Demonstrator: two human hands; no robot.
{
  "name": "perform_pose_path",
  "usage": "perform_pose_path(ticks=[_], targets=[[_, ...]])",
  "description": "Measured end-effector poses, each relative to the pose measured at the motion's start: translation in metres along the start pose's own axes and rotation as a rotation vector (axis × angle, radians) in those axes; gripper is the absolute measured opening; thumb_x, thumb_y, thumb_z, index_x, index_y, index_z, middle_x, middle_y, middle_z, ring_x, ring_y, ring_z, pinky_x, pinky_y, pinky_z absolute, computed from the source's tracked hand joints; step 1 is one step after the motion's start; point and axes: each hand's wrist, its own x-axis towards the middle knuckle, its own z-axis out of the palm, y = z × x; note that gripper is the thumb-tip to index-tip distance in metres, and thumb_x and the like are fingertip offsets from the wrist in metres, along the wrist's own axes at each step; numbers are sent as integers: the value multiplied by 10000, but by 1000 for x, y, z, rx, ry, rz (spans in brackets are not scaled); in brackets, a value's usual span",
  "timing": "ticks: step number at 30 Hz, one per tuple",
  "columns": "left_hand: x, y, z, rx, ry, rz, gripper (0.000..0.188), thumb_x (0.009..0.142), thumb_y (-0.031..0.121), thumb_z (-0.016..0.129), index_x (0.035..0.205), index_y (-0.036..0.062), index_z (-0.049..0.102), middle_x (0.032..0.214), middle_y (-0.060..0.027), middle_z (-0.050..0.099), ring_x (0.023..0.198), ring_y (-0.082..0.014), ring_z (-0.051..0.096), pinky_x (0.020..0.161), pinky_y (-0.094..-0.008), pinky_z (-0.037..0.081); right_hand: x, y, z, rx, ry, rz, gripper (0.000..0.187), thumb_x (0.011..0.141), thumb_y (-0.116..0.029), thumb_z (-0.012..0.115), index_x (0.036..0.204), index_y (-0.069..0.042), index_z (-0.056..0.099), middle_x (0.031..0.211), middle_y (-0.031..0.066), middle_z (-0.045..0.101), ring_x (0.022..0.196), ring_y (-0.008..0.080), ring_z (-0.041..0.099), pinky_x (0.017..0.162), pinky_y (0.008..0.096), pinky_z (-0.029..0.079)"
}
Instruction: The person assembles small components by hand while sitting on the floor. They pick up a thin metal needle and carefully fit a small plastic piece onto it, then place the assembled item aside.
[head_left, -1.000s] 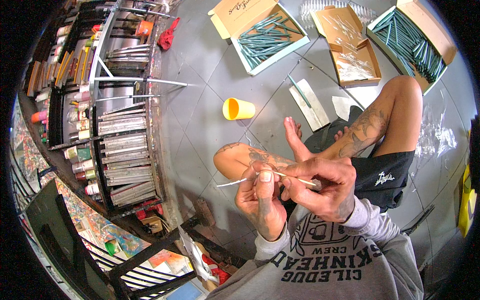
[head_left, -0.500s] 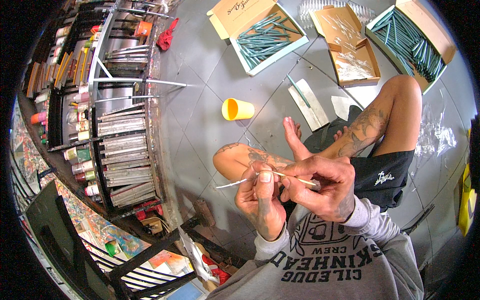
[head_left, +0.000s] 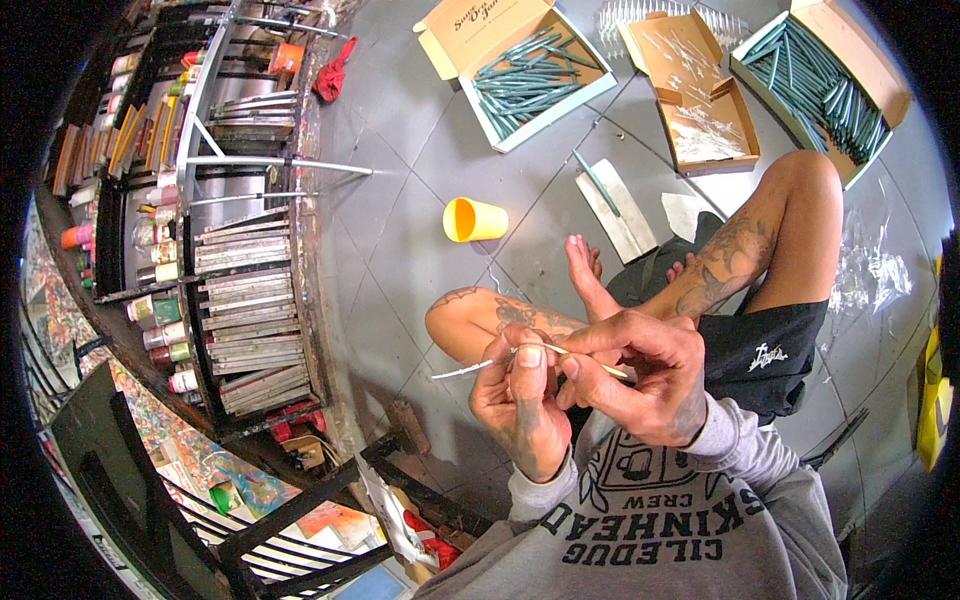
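My left hand (head_left: 522, 405) is raised in front of my shirt, thumb and fingers pinched together. From its fingertips a thin white strip (head_left: 457, 373) sticks out to the left. Close beside it, my right hand (head_left: 640, 372) pinches a slender pale-yellow stick (head_left: 556, 349), whose left end meets the left hand's fingertips. Fingers cover much of the stick, and I cannot tell whether the strip and stick are joined. Both hands are over my crossed legs.
A yellow cup (head_left: 476, 219) lies on its side on the grey floor. Beyond my feet are a box of dark green sticks (head_left: 538, 88), a box of thin white pieces (head_left: 705, 135) and another green-stick box (head_left: 820, 95). One green stick (head_left: 598, 184) rests on a pale board (head_left: 628, 225). Shelves (head_left: 250, 300) stand left.
My right hand has shifted slightly left, toward the left hand, and its fingers now cover more of the yellow stick. The left hand has stayed nearly still.
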Motion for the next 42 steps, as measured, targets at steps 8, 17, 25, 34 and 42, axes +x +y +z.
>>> perform_pose_path(ticks=[8, 17, 25, 34, 42], targets=[[-2, 1, -2, 173, -7, 2, 203, 948, 223, 597, 903, 26, 611, 788, 38, 513, 716, -46, 476, 627, -210, 379, 4, -5, -9, -36, -89, -23, 94, 794, -93, 690, 872, -67, 736, 757, 8, 719, 652, 185, 714, 1175, 609, 152], [-3, -1, -3, 22, 18, -11, 192, 904, 132, 674, 985, -36, 628, 800, -21, 592, 667, -54, 532, 571, -175, 403, 4, 0, -6, -1, -74, -32, 96, 789, -90, 694, 871, -61, 734, 769, 15, 723, 650, 172, 710, 1182, 601, 130], [-2, 0, 0, 7, 20, -9, 171, 917, 141, 647, 944, -25, 617, 777, -19, 574, 640, -56, 508, 535, -181, 392, 3, 0, -5, 12, -50, -3, 92, 785, -77, 687, 865, -60, 728, 735, 11, 718, 642, 172, 707, 1186, 591, 124], [-3, 1, 1, 25, 28, -13, 179, 917, 165, 655, 901, -9, 611, 755, -3, 568, 633, -43, 492, 532, -173, 371, 2, 0, -4, 32, -49, 16, 92, 781, -77, 692, 865, -61, 727, 718, 12, 717, 665, 173, 712, 1188, 592, 100], [-4, 3, 1, 113, -2, -17, 188, 954, 202, 575, 899, 24, 594, 788, 30, 514, 722, -57, 487, 633, -223, 392, 1, -1, -2, 46, -57, 14, 111, 775, -64, 692, 877, -47, 734, 747, 21, 709, 696, 182, 707, 1186, 600, 114]])
